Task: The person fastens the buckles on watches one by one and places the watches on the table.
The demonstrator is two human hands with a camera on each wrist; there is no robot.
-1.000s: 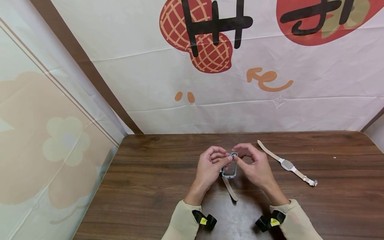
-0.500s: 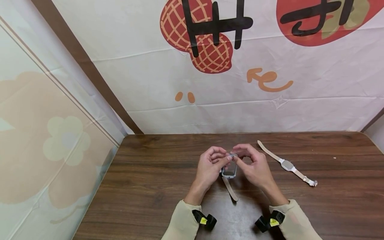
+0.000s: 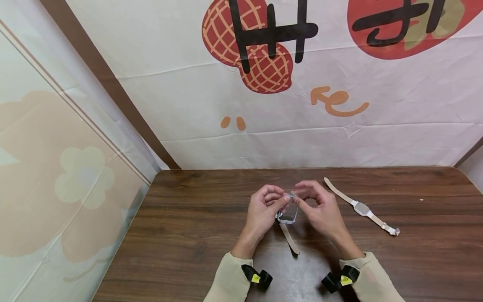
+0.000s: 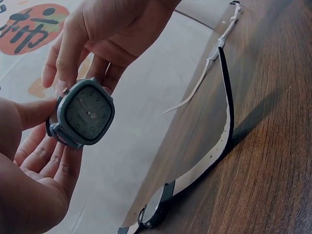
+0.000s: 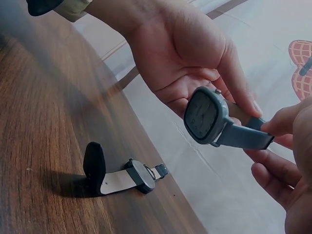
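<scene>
Head: blue-grey watch [image 3: 287, 220] seen flatter than a second ago, held above the desk [image 3: 188, 226]; left hand [image 3: 263, 209] and right hand [image 3: 322, 210] scarcely shifted, so the fiddling seems unfinished. Left wrist: numbered dial [image 4: 90, 115] shows; black watch [image 4: 155, 206] on the desk, mostly hidden from above. Right wrist: both hands pinching the strap [image 5: 244, 137], looped behind the dial

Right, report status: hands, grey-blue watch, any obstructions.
Left hand and right hand both pinching the strap of the grey-blue watch. Watch held above the tabletop. Black-strapped watch lying below, white watch off to the right; neither looks in the way.
</scene>
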